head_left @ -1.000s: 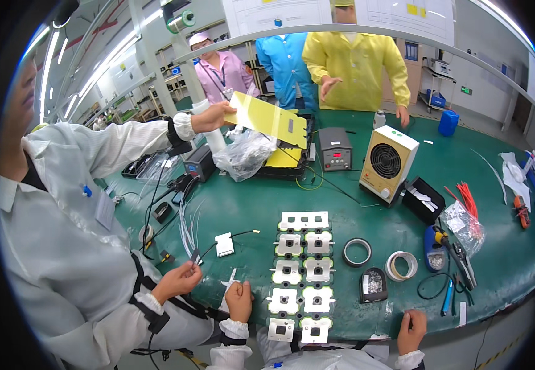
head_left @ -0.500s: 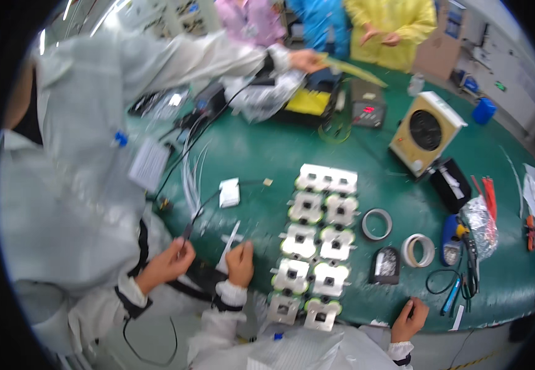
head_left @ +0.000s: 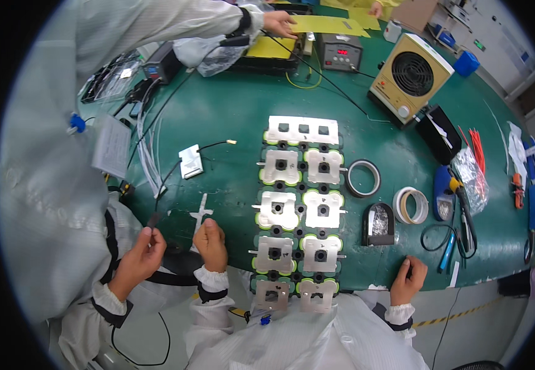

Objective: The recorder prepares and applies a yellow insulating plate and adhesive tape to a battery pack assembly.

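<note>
We observed the battery pack assembly (head_left: 297, 209), a column of green cell holders capped with silver metal plates, lying at the centre of the frame on the green surface (head_left: 230, 117) and running down to its near edge. The left hand (head_left: 210, 242) rested at lower centre-left, just beside the pack's left side, its fingers curled loosely on a thin white strip (head_left: 201, 213) and gripping nothing we could make out. The right hand (head_left: 408, 279) lay at lower right on the surface edge, well apart from the pack, fingers bent with the forefinger raised, empty. Between that hand and the pack we noted a small black holder (head_left: 379, 224), a black tape ring (head_left: 363, 178) and a pale tape roll (head_left: 410, 205). At lower left, a co-worker's hand (head_left: 145, 248) pinched a black wire (head_left: 168, 176) leading to a small silver pouch (head_left: 190, 161). A beige fan unit (head_left: 409, 77) stood at upper right.
</note>
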`<action>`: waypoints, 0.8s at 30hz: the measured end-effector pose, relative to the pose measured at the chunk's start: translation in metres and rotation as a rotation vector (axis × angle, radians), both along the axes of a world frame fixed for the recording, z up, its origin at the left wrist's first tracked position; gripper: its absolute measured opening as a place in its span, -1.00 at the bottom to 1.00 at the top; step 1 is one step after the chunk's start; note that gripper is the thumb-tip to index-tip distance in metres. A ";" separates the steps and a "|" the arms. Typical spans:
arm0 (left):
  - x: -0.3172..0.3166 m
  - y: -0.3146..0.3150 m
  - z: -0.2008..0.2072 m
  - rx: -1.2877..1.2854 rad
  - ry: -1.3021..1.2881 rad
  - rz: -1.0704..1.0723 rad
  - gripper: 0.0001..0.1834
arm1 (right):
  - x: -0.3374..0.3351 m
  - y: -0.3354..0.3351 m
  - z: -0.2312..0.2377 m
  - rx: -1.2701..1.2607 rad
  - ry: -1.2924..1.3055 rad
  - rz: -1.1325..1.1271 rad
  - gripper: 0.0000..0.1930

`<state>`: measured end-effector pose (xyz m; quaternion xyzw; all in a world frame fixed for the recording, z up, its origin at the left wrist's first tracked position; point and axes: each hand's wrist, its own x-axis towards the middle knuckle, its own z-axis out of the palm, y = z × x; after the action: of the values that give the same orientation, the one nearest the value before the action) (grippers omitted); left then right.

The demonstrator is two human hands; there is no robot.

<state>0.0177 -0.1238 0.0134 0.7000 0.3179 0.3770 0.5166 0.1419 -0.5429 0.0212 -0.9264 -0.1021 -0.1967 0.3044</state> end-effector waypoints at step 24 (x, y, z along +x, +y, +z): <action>0.007 0.000 0.006 0.011 0.043 0.003 -0.46 | 0.004 0.004 0.003 0.003 -0.020 0.004 -0.95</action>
<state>0.0244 -0.1234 0.0195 0.7102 0.3277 0.3644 0.5054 0.1454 -0.5392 0.0244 -0.9236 -0.1067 -0.2057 0.3053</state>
